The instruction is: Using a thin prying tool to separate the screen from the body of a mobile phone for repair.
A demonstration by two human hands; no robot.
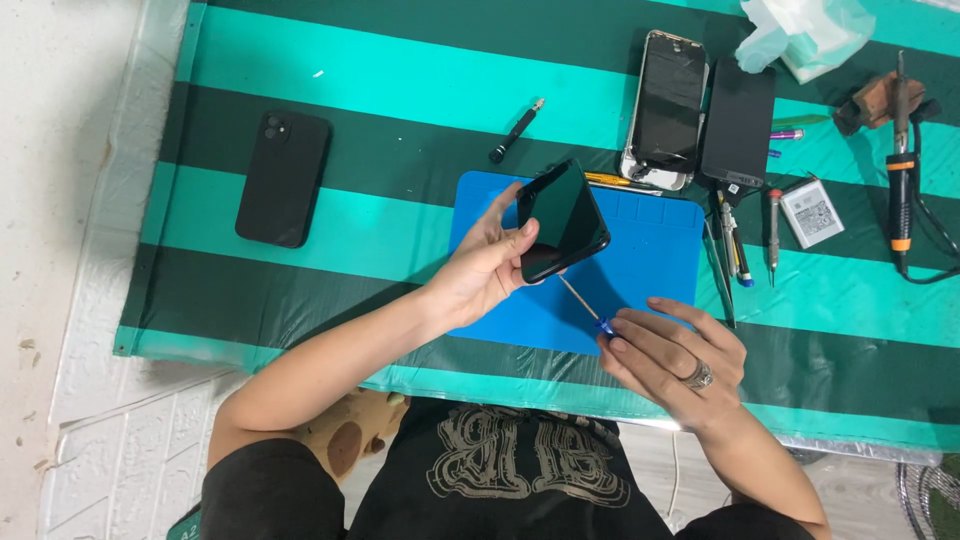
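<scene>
Our left hand [485, 265] clasps a glossy black rectangular smartphone [562, 220], tilted above the blue rubber work mat [655, 255]. Our right hand [670, 358], its grip pinching a thin blue-handled screwdriver [585, 305], aims the tip at the phone's lower edge.

Your left hand [490, 268] grips a black phone [562, 220] whose dark, unlit screen faces up, tilted over the blue mat. Up and to the right of that grip lie an opened phone with a glossy black screen [666, 105] and a flat black display panel [738, 122] beside it. Further right sits a small white battery with a grey printed label [812, 213].
</scene>
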